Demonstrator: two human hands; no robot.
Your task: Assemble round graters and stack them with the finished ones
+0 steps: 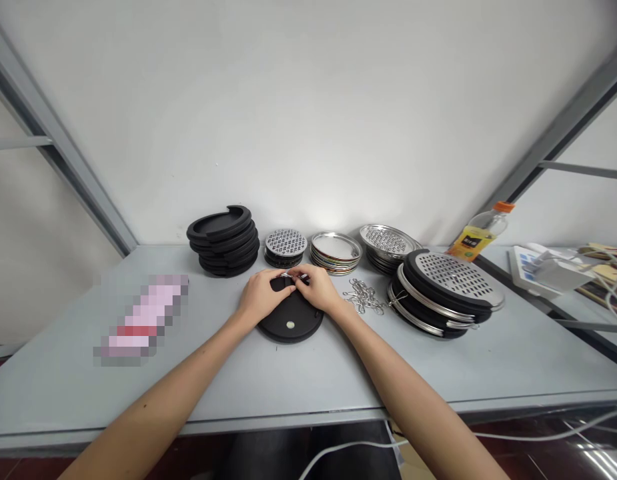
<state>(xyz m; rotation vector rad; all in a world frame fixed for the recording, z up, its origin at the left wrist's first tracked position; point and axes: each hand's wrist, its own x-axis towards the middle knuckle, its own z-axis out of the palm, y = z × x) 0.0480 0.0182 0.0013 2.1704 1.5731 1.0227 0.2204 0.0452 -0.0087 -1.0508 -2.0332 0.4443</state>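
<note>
A black round disc (293,320) with a small pale spot near its front lies on the table in front of me. My left hand (262,293) curls over its far left side, thumb stretched inward. From the other side my right hand (315,287) closes on the far edge, its thumb and fingertips meeting the left ones. Between the fingertips a bit of shiny metal (287,275) shows, too small and covered to name surely. Right of the hands lies a loose heap of bent wire clips (363,297).
Along the wall stand stacked black rings (223,240), small perforated metal discs (287,243), shallow metal lids (335,247) and larger grater discs (388,240). Assembled black-and-metal units (445,293) are piled at right, before a juice bottle (481,233). A blurred pink object (145,317) lies left.
</note>
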